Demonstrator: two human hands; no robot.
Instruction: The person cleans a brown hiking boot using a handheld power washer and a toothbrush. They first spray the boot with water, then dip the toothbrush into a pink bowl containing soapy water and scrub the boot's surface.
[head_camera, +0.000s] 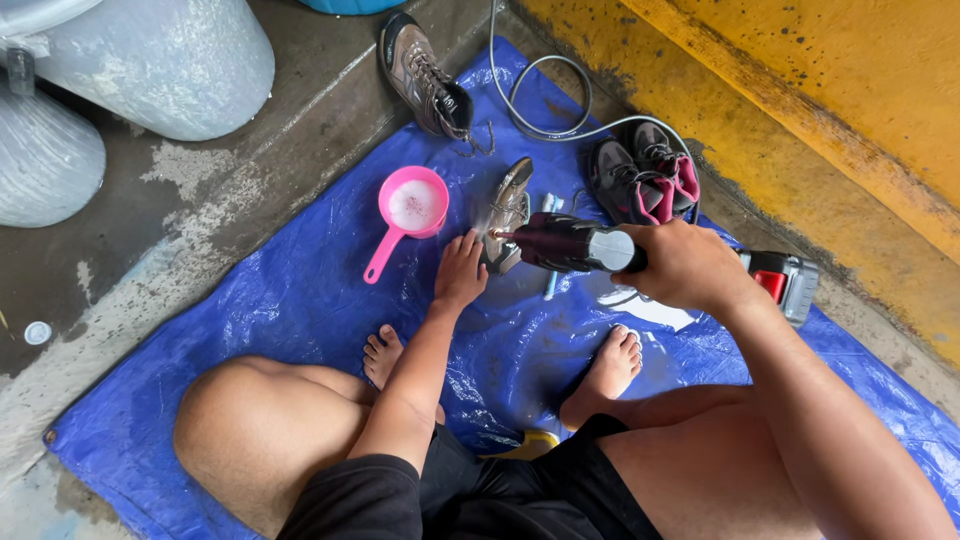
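Blue tarp (300, 300) on wet concrete floor (150, 230); on tarp: pink scoop (408, 212), shoes (645, 180), hose (545, 115).

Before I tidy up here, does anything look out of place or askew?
One brown shoe lies off the blue tarp on wet concrete, laces trailing. The shoe under the left hand is tipped on its side.

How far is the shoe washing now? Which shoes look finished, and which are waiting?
In hand: the right hand aims a cordless spray gun at a brown shoe, which the left hand steadies on the wet blue tarp. A pink scoop holds foamy water. Waiting, it seems: another brown shoe off the tarp and a dark pair with pink lining. I cannot tell that any shoe is finished.
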